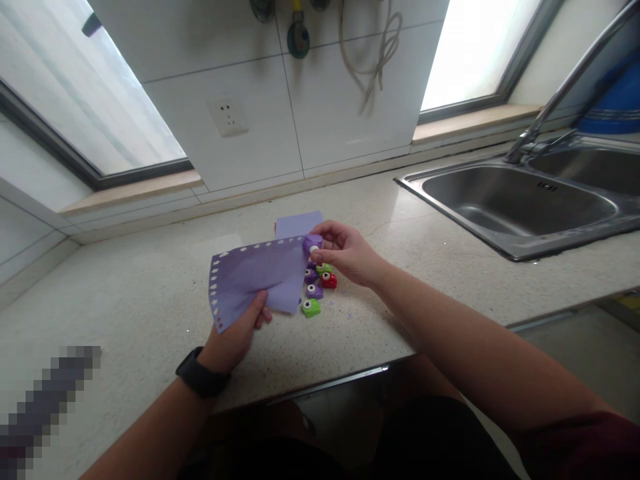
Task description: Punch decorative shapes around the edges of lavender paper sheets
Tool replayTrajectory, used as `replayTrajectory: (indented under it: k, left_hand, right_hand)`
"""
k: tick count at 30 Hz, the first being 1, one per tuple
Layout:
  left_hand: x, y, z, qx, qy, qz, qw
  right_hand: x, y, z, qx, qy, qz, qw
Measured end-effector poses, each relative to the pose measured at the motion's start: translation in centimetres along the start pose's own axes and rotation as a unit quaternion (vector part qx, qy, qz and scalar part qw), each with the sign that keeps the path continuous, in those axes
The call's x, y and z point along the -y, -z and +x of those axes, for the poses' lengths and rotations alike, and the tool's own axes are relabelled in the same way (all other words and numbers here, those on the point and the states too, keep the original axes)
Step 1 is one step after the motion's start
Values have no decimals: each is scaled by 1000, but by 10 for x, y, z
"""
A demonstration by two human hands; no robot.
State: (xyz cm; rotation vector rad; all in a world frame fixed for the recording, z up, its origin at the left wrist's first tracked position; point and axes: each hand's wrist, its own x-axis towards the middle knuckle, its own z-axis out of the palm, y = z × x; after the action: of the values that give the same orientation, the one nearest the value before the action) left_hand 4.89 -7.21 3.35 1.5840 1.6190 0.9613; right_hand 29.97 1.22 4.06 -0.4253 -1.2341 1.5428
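A purple sheet of paper (pixel 260 273) is held above the counter, with small cut-out shapes along its left and top edges. My left hand (pixel 245 323) grips its lower edge, thumb on top. My right hand (pixel 347 253) pinches a purple craft punch (pixel 313 244) at the sheet's upper right corner. Just below, on the counter, are several small punches, among them a red one (pixel 329 280), a purple one (pixel 315 291) and a green one (pixel 311 307). Behind the held sheet lies more purple paper (pixel 300 224).
The speckled counter (pixel 135 287) runs along a tiled wall with a socket (pixel 227 117). At the right is a steel sink (pixel 515 200) with a faucet (pixel 537 127). A blue container (pixel 613 100) stands beyond it. Tiny paper bits lie near the punches.
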Motion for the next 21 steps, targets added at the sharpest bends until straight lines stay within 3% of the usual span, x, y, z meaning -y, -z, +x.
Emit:
replayTrajectory:
  k: [21]
  left_hand:
    - [10, 1, 4, 4, -24, 8, 1000]
  right_hand:
    - [3, -1, 0, -1, -14, 0, 1000]
